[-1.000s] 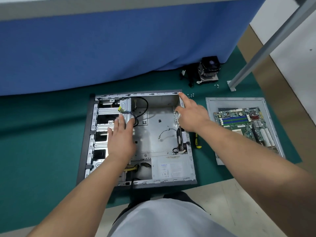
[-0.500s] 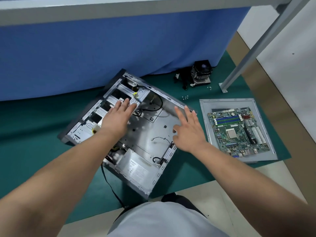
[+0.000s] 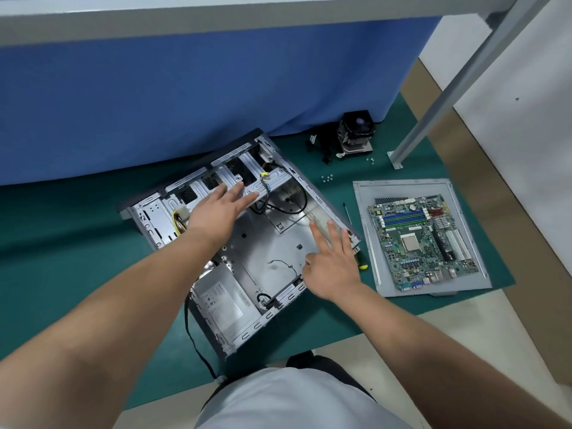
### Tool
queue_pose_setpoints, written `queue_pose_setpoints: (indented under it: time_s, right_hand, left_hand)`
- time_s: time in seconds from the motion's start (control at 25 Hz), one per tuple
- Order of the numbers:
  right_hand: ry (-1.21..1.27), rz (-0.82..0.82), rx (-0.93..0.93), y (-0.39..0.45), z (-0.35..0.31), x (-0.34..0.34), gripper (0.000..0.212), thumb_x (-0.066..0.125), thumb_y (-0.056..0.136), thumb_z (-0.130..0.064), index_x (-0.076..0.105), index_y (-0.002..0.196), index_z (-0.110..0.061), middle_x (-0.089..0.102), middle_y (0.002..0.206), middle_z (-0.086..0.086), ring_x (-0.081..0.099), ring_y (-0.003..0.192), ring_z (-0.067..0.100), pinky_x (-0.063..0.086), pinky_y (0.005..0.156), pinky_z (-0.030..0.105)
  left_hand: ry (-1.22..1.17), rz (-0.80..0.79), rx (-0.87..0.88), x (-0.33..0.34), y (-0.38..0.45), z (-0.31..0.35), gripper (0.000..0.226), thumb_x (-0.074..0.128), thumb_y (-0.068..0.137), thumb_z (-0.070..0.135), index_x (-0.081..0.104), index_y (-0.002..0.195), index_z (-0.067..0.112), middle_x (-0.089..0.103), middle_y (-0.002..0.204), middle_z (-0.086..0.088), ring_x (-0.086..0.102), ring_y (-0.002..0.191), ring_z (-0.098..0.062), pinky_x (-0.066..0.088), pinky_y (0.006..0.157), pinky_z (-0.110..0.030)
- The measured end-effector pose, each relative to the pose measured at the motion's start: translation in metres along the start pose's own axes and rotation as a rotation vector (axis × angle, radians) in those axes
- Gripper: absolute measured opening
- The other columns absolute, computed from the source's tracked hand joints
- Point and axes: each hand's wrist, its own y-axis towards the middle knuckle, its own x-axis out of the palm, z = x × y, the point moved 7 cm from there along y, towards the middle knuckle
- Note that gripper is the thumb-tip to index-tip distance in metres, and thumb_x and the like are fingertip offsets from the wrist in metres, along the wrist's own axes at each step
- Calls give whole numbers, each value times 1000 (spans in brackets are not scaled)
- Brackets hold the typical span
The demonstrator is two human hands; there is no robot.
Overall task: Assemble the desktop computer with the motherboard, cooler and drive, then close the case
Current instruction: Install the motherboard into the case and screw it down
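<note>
An open grey computer case lies on its side on the green mat, turned at an angle. My left hand rests flat on the drive cage with straight fingers. Straight fingers of my right hand press on the case's right rim. The power supply sits in the near corner. The green motherboard lies on the grey side panel to the right. The black cooler stands at the back by the blue cloth.
Small screws lie on the green mat between case and cooler. A screwdriver's yellow handle shows beside the case. A grey metal table leg slants at the right. A black cable trails from the case toward me.
The case has been turned clockwise from square to steeply angled. Both hands stayed on it, the left on the drive cage, the right on the right rim.
</note>
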Motion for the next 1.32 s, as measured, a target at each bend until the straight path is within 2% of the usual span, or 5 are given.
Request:
queue_pose_setpoints:
  time_s: [0.36,0.56,0.84,1.12,1.32]
  right_hand:
    - [190,325,38,24,40,-52,60,57,93,-34,41,148,-18,24,160,10,22,145,32,26,116,48]
    - [282,58,161,68,47,-40,67,51,101,-28,14,155,-13,36,149,18,54,119,39,47,81,43]
    - [203,147,179,66,51,-38,61,50,101,-24,18,152,-15,42,141,16,60,100,38,38,69,38]
    - [177,135,202,68,49,-36,65,52,98,-23,17,152,-17,41,140,15,59,103,37,42,70,39]
    - [202,127,199,67,50,-37,61,48,102,-30,17,153,-18,42,144,15,60,104,37,43,71,40]
  left_hand:
    - [-474,514,-500,10,-124,-37,59,70,89,32,43,142,30,34,149,-9,29,136,-37,29,107,-59]
    - [-988,264,-880,62,-168,-49,69,72,88,51,29,132,21,45,132,-15,59,99,-35,51,86,-48]
    - [-571,-377,-646,50,-150,-77,88,41,67,95,57,66,8,57,53,-2,55,48,-20,44,53,-28]
    - [-298,-135,-417,-5,-114,-151,43,63,92,61,60,64,29,59,66,11,56,70,-17,39,65,-30]
    - [-305,256,-517,0,-119,-148,21,74,90,44,71,100,26,57,128,-5,38,129,-35,35,102,-52]
